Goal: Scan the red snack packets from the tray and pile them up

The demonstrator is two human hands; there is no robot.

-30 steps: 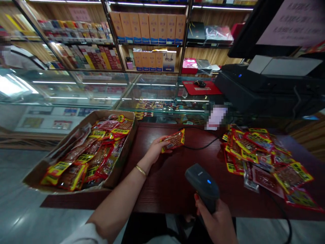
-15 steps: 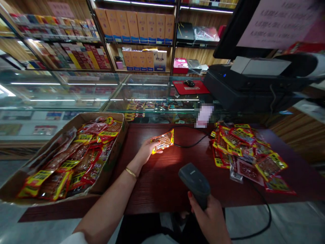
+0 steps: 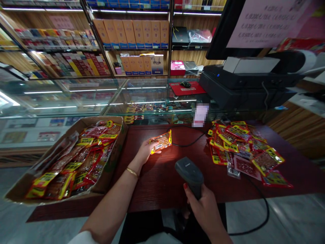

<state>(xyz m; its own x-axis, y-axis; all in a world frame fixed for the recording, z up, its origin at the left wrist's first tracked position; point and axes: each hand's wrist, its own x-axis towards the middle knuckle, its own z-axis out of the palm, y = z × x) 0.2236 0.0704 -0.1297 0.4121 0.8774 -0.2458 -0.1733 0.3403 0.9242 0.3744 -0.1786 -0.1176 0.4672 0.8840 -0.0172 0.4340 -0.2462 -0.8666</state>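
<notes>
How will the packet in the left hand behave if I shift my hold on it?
The packet is probably light, since the left hand holds it up by one end. It seems fairly stiff: its free end juts out without visible drooping. The shiny wrapper suggests it might be slightly slippery.

A reddish table (image 3: 154, 191) (seemingly wooden) bears carton (image 3: 111, 166), packets (image 3: 238, 140), cable (image 3: 188, 146).

We are in a shop: behind the long clear-glass display counter (image 3: 93, 96) rise wood-backed shelves (image 3: 195, 53) holding tan-and-blue cardboard boxes (image 3: 138, 34); before it is a dark-grey plastic handheld scanner (image 3: 190, 171).
</notes>
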